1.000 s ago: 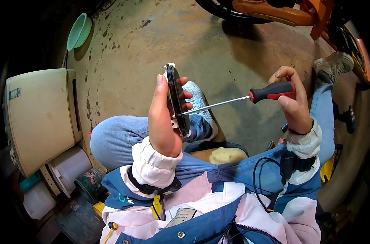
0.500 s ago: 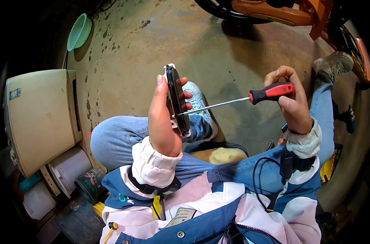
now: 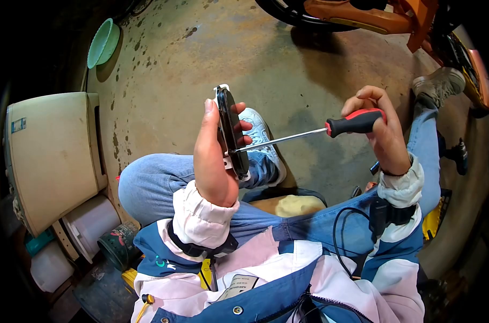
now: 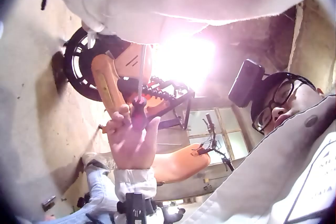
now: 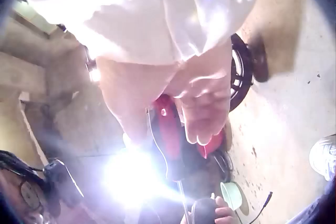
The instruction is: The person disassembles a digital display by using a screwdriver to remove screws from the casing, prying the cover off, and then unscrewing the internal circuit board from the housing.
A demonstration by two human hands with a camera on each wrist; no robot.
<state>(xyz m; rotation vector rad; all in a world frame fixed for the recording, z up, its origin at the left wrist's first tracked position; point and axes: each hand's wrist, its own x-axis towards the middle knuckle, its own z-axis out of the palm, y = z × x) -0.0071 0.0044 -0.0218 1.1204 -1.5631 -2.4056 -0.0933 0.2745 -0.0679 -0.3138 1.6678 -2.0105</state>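
The screwdriver handle [image 3: 356, 122] is red and black, the basin [image 3: 103, 43] mint green (jeans [image 3: 158, 177] faded blue).

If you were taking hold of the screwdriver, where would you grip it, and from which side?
I'd grip the thick red-and-black handle, coming from its butt end on the wearer's right, where the right hand holds it. The handle looks made for wrapping fingers; the shaft is thin, and its far end meets the black oblong part.
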